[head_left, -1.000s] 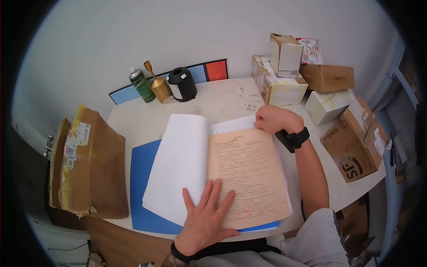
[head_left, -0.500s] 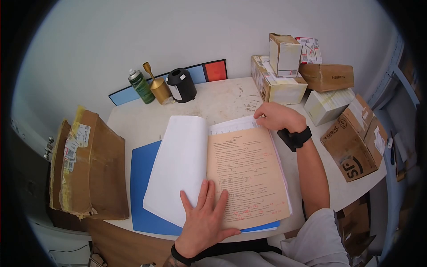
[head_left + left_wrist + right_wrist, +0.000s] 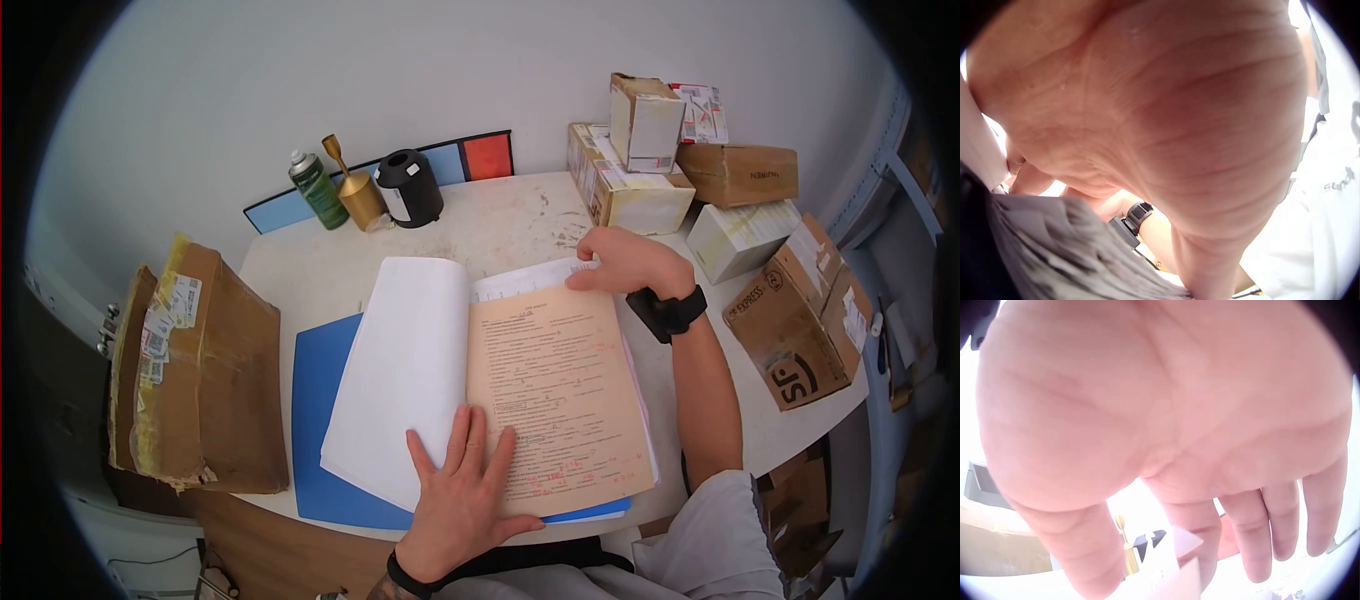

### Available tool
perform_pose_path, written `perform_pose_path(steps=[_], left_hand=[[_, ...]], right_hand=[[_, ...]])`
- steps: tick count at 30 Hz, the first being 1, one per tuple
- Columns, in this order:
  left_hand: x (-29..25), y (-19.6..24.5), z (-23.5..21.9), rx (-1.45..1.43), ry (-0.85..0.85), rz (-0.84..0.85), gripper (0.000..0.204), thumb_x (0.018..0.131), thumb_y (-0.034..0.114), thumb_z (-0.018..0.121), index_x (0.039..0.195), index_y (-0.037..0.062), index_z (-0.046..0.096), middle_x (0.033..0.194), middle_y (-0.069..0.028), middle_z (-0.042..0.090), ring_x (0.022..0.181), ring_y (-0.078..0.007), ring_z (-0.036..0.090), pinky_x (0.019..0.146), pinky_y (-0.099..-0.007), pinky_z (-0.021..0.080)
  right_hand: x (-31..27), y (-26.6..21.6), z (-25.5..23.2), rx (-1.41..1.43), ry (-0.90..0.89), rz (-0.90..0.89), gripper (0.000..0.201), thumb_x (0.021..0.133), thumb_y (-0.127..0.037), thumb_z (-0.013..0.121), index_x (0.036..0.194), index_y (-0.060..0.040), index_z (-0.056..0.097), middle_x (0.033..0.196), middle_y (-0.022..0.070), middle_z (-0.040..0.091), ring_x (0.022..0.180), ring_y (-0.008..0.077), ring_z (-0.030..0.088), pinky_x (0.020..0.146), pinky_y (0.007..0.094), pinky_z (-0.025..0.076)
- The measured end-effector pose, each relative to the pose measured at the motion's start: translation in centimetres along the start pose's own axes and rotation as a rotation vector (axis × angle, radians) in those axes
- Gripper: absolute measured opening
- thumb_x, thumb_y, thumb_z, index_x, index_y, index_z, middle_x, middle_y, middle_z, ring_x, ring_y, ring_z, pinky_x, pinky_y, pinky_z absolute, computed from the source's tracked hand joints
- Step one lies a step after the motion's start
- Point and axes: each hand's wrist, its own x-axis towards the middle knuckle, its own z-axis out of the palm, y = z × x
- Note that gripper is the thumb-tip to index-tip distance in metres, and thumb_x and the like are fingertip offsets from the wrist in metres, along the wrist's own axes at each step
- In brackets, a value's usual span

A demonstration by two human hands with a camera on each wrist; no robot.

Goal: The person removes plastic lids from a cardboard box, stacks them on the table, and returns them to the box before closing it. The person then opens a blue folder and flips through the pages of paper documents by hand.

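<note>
Left hand (image 3: 460, 505) is palm-down with the fingers spread, resting across the bottom of the buff printed sheet (image 3: 550, 390) and the blank white page (image 3: 400, 370) next to it. Right hand (image 3: 635, 265) is at the far right corner of the papers, fingers fairly straight; the right wrist view has paper corners between thumb and index finger, but I can't tell if they're pinched.

The buff sheet lies flat near the middle of the table, heading at the far end, so it reads right way up for the person. Its long axis runs away from them, top leaning a bit left. The white page's long axis leans the other way, top to the right. One blue folder (image 3: 315, 420) sticks out underneath, and more white sheets (image 3: 530, 277) peek out past the buff one, too overlapped to count.

Further out on the white table (image 3: 500, 225): one green spray can (image 3: 318, 192), one gold narrow-necked container (image 3: 362, 200) and one black cylinder (image 3: 409, 188), in a row before one blue-and-red panel (image 3: 440, 165). Six boxes (image 3: 650, 205) are piled on the right, and a big brown taped carton (image 3: 225, 370) stands on the left.
</note>
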Motion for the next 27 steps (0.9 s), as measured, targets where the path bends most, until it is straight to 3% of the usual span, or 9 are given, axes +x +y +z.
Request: perform_pose_path(steps=[12, 15, 17, 18, 20, 21, 23, 25, 27], left_hand=[[-2.2, 0.1, -3.0, -0.163, 0.022, 0.106, 0.08, 0.083, 0.062, 0.078, 0.136, 0.0042, 0.061, 0.157, -0.0255, 0.043, 0.152, -0.0451, 0.033, 0.118, -0.0736, 0.015], [-3.3, 0.4, -4.9, -0.696, -0.38, -0.03, 0.067, 0.085, 0.053, 0.08, 0.129, 0.0044, 0.064, 0.154, -0.0208, 0.048, 0.149, -0.0414, 0.039, 0.119, -0.0687, 0.02], [-2.5, 2.1, -6.7, -0.658, -0.512, 0.523, 0.036, 0.091, 0.034, 0.074, 0.105, 0.0035, 0.063, 0.123, -0.0182, 0.062, 0.119, -0.0365, 0.058, 0.107, -0.0495, 0.045], [-2.5, 2.8, -5.9, -0.661, -0.512, 0.521, 0.036, 0.091, 0.034, 0.074, 0.105, 0.0035, 0.063, 0.123, -0.0182, 0.062, 0.119, -0.0365, 0.058, 0.107, -0.0495, 0.045], [-2.4, 4.5, -3.5, -0.845, -0.38, 0.786, 0.038, 0.091, 0.036, 0.074, 0.105, 0.0028, 0.063, 0.123, -0.0182, 0.062, 0.119, -0.0366, 0.058, 0.107, -0.0495, 0.045], [-1.4, 5.2, -3.5, -0.72, -0.042, 0.876, 0.042, 0.089, 0.038, 0.075, 0.103, 0.0012, 0.063, 0.113, -0.0186, 0.062, 0.107, -0.0365, 0.061, 0.097, -0.0475, 0.049], [-0.9, 5.3, -3.3, -0.369, 0.161, 0.658, 0.043, 0.088, 0.039, 0.076, 0.104, 0.0008, 0.063, 0.112, -0.0186, 0.062, 0.11, -0.0373, 0.061, 0.099, -0.0482, 0.048], [-0.4, 4.0, -1.5, -0.056, 0.06, 0.308, 0.068, 0.083, 0.051, 0.081, 0.131, 0.0068, 0.063, 0.153, -0.019, 0.048, 0.148, -0.0415, 0.038, 0.117, -0.0723, 0.021], [-0.3, 1.8, -1.2, 0.076, 0.032, 0.038, 0.088, 0.076, 0.064, 0.081, 0.143, 0.0115, 0.058, 0.158, -0.0227, 0.041, 0.152, -0.0448, 0.03, 0.113, -0.0801, 0.014]], right_hand=[[-0.1, 0.5, -0.9, 0.802, -0.903, -0.123, 0.085, 0.085, -0.049, 0.086, 0.139, 0.0092, 0.056, 0.127, 0.0128, 0.07, 0.111, 0.0184, 0.068, 0.095, 0.0342, 0.054], [1.7, -0.3, 3.3, 1.009, -0.874, -0.466, 0.117, 0.077, -0.073, 0.08, 0.152, 0.0083, 0.042, 0.146, 0.0171, 0.059, 0.129, 0.0252, 0.059, 0.107, 0.0398, 0.051], [1.3, -4.1, 3.4, 1.006, -0.963, -0.602, 0.125, 0.073, -0.08, 0.078, 0.153, 0.0086, 0.04, 0.153, 0.018, 0.052, 0.14, 0.0276, 0.05, 0.116, 0.0433, 0.042], [0.9, -5.8, 4.2, 1.055, -0.958, -0.635, 0.122, 0.073, -0.081, 0.076, 0.152, 0.0057, 0.044, 0.157, 0.0187, 0.048, 0.147, 0.0295, 0.042, 0.119, 0.0463, 0.038], [0.2, -8.9, 3.8, 0.892, -0.947, -0.761, 0.095, 0.081, -0.07, 0.076, 0.146, -0.004, 0.055, 0.16, 0.0187, 0.044, 0.152, 0.0346, 0.036, 0.12, 0.0515, 0.036], [-0.1, -9.5, 4.1, 0.86, -0.928, -0.739, 0.095, 0.08, -0.066, 0.08, 0.148, -0.0057, 0.053, 0.163, 0.0192, 0.041, 0.154, 0.0354, 0.033, 0.122, 0.0509, 0.033], [-0.4, -10.1, 4.2, 0.823, -0.912, -0.714, 0.096, 0.079, -0.062, 0.085, 0.15, -0.0074, 0.052, 0.165, 0.0198, 0.037, 0.156, 0.0361, 0.03, 0.123, 0.0502, 0.03], [-0.4, -10.4, 3.8, 0.516, -0.787, -0.727, 0.083, 0.087, -0.052, 0.08, 0.149, -0.0044, 0.053, 0.161, 0.0212, 0.043, 0.151, 0.0332, 0.04, 0.12, 0.0418, 0.036], [-0.3, -10.1, 2.5, 0.425, -0.712, -0.519, 0.077, 0.089, -0.048, 0.078, 0.147, -0.0036, 0.054, 0.158, 0.0222, 0.047, 0.147, 0.0325, 0.045, 0.117, 0.039, 0.04]])
